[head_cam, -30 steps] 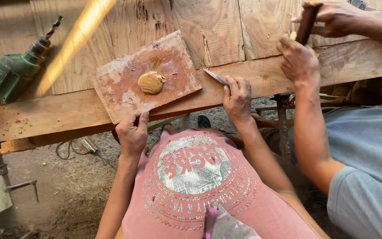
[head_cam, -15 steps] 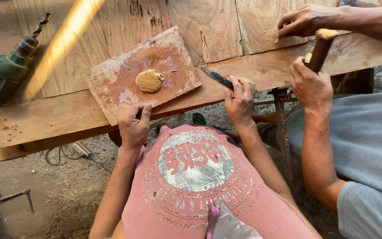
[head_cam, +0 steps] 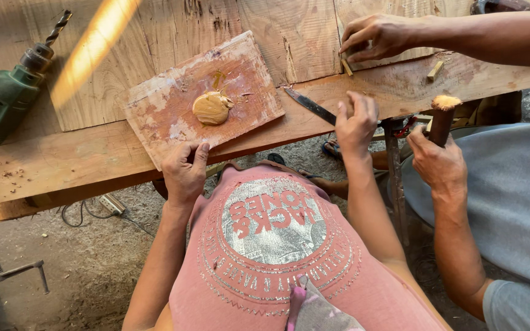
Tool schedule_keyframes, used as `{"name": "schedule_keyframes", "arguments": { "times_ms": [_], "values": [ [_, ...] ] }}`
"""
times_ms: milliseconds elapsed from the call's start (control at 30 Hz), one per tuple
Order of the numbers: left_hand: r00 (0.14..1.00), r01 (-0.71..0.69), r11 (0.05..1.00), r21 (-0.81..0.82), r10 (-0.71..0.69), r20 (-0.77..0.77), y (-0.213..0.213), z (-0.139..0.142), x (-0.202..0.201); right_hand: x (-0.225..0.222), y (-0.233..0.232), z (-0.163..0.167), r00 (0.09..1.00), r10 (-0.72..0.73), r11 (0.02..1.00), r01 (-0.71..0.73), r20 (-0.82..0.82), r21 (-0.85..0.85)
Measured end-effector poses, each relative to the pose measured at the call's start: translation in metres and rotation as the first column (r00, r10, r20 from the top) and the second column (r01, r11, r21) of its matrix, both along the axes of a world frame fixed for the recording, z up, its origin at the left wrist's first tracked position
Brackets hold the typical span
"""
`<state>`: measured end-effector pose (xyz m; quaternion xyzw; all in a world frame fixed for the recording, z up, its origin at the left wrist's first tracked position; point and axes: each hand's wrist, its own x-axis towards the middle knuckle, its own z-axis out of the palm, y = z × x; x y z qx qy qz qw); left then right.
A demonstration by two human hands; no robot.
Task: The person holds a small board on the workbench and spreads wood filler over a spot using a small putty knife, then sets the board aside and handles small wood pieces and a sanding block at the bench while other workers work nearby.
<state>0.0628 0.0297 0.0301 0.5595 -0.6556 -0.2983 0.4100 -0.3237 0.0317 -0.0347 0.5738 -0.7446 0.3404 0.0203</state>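
- Left hand (head_cam: pixel 184 168), lower centre-left of frame: fingers curled over the near edge of a reddish board (head_cam: pixel 154 116), thumb on top, gripping it.
- On that board, near its middle: a lump of tan putty (head_cam: pixel 212 108), smears of the same around it.
- Right hand (head_cam: pixel 356 125), centre-right: fingers bent, fingertips pressed down on the long plank (head_cam: pixel 62 162); it has hold of nothing that I can make out.
- Just left of the right hand: a dark flat blade (head_cam: pixel 310 105) lying on the plank, pointing toward upper left. Whether the hand touches its handle end, cannot tell.
- Plank runs across the frame; plywood sheets (head_cam: pixel 302 30) behind it.
- Far left: green power drill (head_cam: pixel 1 98), bit aimed up.
- Right side: a second person's hands. Upper one (head_cam: pixel 378 37) pinches a small wood sliver at the plank; lower one (head_cam: pixel 437 162) grips a dark wooden handle (head_cam: pixel 441 119) upright.
- Bottom left: dirt floor, white power strip (head_cam: pixel 113 204) with cable.
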Motion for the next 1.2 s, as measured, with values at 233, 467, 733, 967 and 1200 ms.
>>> {"name": "schedule_keyframes", "arguments": {
  "times_ms": [233,467,733,967,1200],
  "values": [
    [1.0,-0.003,1.0,0.014,0.003,0.014,0.002,0.004,0.001,-0.019,-0.045,-0.006,0.996,-0.084,0.994,0.084,-0.005,-0.07],
    [0.998,-0.003,1.0,-0.02,0.004,0.062,0.003,0.007,-0.001,-0.021,-0.047,-0.009,0.996,-0.086,0.992,0.088,0.02,-0.091],
    [0.998,-0.026,1.0,0.013,0.025,0.063,0.002,0.009,-0.006,-0.024,-0.047,-0.009,0.995,-0.091,0.991,0.095,0.047,-0.095],
    [0.997,-0.018,1.0,0.004,0.017,0.071,-0.001,0.011,-0.011,-0.024,-0.047,-0.006,0.994,-0.09,0.992,0.094,0.057,-0.083],
    [0.996,-0.007,1.0,0.008,0.007,0.087,-0.002,0.011,-0.013,-0.025,-0.059,0.001,0.987,-0.094,0.995,0.098,0.134,-0.027]
  ]
}}
